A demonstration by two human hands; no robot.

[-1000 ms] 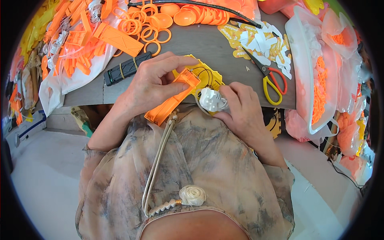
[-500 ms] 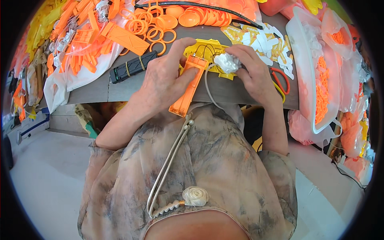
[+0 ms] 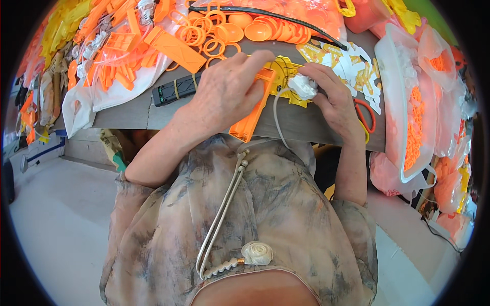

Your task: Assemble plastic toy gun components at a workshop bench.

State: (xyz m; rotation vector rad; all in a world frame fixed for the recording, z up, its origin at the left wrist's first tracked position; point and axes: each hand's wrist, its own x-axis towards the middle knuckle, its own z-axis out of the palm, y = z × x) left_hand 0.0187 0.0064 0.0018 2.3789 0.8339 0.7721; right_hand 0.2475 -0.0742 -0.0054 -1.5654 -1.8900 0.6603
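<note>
My left hand (image 3: 224, 92) is closed round the upper part of a long orange plastic trough-shaped housing (image 3: 247, 125), which slants toward me over the table edge. Its fingers hide the upper end. Against the housing's far side lies a yellow plastic shell (image 3: 284, 66) with thin dark wires inside. My right hand (image 3: 334, 99) pinches a small white plastic mechanism (image 3: 302, 87) over the shell's right part. From the mechanism a thin pale tube (image 3: 277, 115) curves down toward my lap.
Left of my hands lie a dark banded block (image 3: 173, 91) and piled orange parts (image 3: 176, 48) with rings. Orange discs (image 3: 259, 30) sit behind, under a black cable (image 3: 275, 10). To the right are white cut-outs (image 3: 357, 66), red-handled scissors (image 3: 370, 115) and a white bin (image 3: 402, 173).
The whole view has shifted slightly. My left hand has turned and slid further over the upper end of the orange housing. My right hand still pinches the white mechanism.
</note>
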